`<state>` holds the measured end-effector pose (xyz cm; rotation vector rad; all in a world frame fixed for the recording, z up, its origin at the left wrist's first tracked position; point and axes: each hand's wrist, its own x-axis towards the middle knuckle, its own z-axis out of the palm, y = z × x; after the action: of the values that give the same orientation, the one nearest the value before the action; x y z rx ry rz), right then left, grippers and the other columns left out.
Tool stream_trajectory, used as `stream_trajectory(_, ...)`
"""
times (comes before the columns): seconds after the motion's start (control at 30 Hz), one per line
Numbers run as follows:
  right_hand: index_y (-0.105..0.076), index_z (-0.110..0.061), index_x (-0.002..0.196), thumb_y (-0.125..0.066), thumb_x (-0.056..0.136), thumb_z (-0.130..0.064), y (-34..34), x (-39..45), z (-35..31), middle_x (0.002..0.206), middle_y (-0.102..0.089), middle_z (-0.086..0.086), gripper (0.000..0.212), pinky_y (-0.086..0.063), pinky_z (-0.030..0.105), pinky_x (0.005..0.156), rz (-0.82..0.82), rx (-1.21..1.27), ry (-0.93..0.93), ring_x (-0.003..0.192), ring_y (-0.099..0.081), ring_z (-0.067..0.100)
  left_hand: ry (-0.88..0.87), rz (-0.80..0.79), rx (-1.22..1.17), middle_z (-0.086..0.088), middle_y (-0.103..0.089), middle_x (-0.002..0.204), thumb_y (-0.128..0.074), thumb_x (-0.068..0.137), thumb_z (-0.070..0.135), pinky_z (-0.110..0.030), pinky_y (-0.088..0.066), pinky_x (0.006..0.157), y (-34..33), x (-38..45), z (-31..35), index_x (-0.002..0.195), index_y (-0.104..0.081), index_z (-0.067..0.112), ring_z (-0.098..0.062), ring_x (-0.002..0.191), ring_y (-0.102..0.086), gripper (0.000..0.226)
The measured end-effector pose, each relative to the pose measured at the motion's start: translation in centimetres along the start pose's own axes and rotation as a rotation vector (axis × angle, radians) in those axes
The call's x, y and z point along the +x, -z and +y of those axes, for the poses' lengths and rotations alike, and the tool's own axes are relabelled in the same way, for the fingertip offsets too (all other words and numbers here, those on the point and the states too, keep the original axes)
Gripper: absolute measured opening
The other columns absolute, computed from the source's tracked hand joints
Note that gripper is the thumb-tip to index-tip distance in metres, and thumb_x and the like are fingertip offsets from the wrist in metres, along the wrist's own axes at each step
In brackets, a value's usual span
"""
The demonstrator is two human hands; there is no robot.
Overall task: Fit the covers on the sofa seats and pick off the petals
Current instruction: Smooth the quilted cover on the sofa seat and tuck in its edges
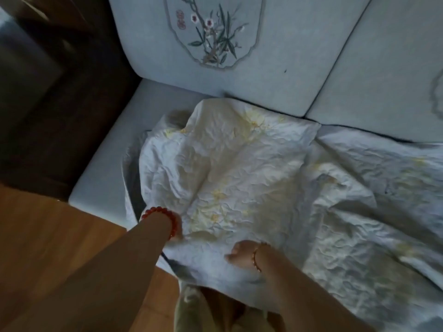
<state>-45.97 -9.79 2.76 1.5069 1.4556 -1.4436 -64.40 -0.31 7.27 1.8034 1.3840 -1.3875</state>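
Item: crumpled white quilted cover with pale yellow flowers (239, 168), lying loose over the pale blue-grey sofa seat (100, 168), its front edge hanging past the seat.
My left hand (176, 233), red bead bracelet (160, 212) at the wrist, is tucked under a fold of the cover; its grip cannot be made out.
My right hand (239, 255), thin gold bangle (255, 256) at the wrist, seems to be curled on the cover's front edge.
Behind: back cushion embroidered with blossoms and leaves (211, 37).
Below: wooden floor (60, 236).

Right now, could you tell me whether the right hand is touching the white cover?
Touching: the head view shows the right hand with curled fingers gripping the white cover at the seat's front edge.
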Motion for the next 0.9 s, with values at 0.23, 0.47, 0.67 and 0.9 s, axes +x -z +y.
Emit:
stream_trajectory(0.23,-0.042,-0.013,0.134,-0.042,0.097,-0.03,10.8,-0.8,-4.2,0.135,-0.05,0.011,0.041,-0.041,0.035,0.1,0.528,0.26,-0.009,0.123,-0.049,0.026,-0.01,1.011,0.008,-0.009,-0.058,0.097,-0.052,0.077,0.004,-0.033,-0.051,0.062,8.9,1.5,-4.4,0.106,-0.053,0.009,-0.025,0.08,-0.062,0.029)
stream_trajectory(0.47,-0.029,-0.016,0.142,-0.044,0.096,-0.021,20.7,2.0,-12.7,0.147,-0.032,0.005,0.049,-0.038,0.036,0.105,1.03,0.262,0.139,0.136,-0.027,0.022,-0.154,1.113,-0.011,-0.016,-0.054,0.114,-0.039,0.079,-0.002,-0.04,-0.052,0.075,16.5,6.6,-9.5,0.118,-0.049,0.003,-0.033,0.096,-0.059,0.04)
stream_trajectory(0.67,-0.013,-0.015,0.148,-0.042,0.094,-0.014,26.2,7.4,-15.8,0.159,-0.009,0.001,0.061,-0.031,0.042,0.111,1.043,0.062,0.091,0.146,-0.004,0.024,-0.343,0.942,0.026,-0.006,-0.051,0.122,-0.055,0.089,0.019,-0.036,-0.048,0.092,20.2,13.1,-11.0,0.125,-0.045,0.013,-0.024,0.109,-0.054,0.038)
stream_trajectory(0.9,-0.029,-0.016,0.141,-0.03,0.098,-0.035,26.7,10.2,-14.0,0.127,-0.058,0.007,0.047,-0.004,0.05,0.117,0.98,-0.111,-0.209,0.125,-0.044,0.028,-0.409,0.812,0.163,-0.012,-0.048,0.134,-0.039,0.095,0.011,-0.038,-0.039,0.099,21.1,17.1,-10.4,0.132,-0.042,0.009,-0.028,0.12,-0.049,0.037)
